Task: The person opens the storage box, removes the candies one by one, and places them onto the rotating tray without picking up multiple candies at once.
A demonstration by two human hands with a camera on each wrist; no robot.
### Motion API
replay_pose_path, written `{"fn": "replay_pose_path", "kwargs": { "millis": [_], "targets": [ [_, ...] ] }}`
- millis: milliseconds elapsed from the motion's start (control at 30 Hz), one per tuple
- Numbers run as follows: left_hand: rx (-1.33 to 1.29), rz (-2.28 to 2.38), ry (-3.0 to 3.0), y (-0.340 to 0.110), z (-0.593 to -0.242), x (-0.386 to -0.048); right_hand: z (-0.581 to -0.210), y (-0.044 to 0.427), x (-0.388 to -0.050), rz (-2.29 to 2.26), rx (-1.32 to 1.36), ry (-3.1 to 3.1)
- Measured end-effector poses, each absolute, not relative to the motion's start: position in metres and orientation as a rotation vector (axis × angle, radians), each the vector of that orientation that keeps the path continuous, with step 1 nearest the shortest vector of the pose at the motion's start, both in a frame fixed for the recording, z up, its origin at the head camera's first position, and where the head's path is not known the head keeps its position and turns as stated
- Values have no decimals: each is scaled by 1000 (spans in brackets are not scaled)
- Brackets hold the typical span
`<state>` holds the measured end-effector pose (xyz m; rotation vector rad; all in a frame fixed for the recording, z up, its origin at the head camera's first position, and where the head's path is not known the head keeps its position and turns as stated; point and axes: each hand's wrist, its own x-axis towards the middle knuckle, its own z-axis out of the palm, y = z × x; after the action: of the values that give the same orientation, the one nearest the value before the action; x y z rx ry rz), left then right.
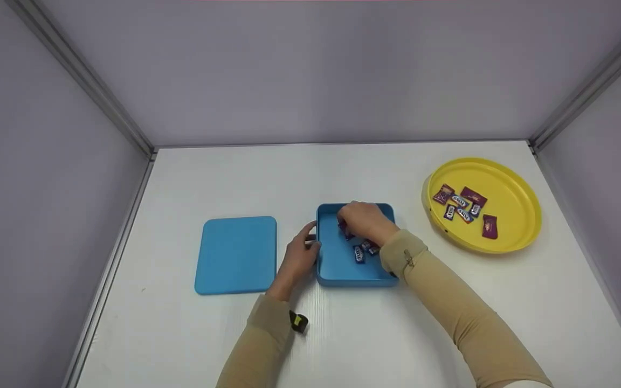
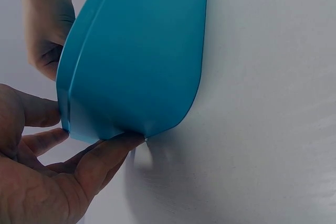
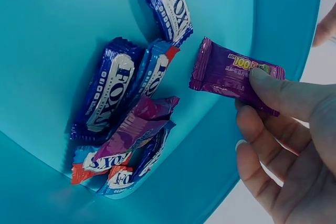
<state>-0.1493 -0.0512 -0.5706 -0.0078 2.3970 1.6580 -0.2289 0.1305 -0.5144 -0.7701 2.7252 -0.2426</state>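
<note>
My right hand (image 1: 365,220) is over the inside of a blue box (image 1: 337,283). In the right wrist view, its thumb and fingers pinch a purple-wrapped candy (image 3: 223,74) above the box floor. Below it lie several wrapped candies in a heap, among them a dark blue candy (image 3: 113,85) and another purple candy (image 3: 136,124). Fingertips of my left hand (image 1: 299,258) touch the box's outer left wall, and the left wrist view shows those fingers against the blue wall (image 2: 136,51). My right forearm and hand hide part of the box from the head view.
A round yellow tray (image 1: 515,231) with several wrapped candies (image 1: 464,214) stands at the right of the white table (image 1: 170,339). To the left of the box lies a flat blue lid (image 1: 236,256). Pale walls (image 1: 343,75) close off the back and sides.
</note>
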Motion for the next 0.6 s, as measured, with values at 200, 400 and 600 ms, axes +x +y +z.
{"fn": "replay_pose_path", "kwargs": {
  "millis": [200,400,600],
  "targets": [
    [16,1669,2407,-52,-571,-149,-515,131,-229,-267,-756,2717],
    [10,1666,2409,-52,-571,-149,-514,134,-228,-320,-712,2688],
    [-10,1654,2400,-51,-570,-149,-508,139,-227,-435,-691,2668]
  ]
}}
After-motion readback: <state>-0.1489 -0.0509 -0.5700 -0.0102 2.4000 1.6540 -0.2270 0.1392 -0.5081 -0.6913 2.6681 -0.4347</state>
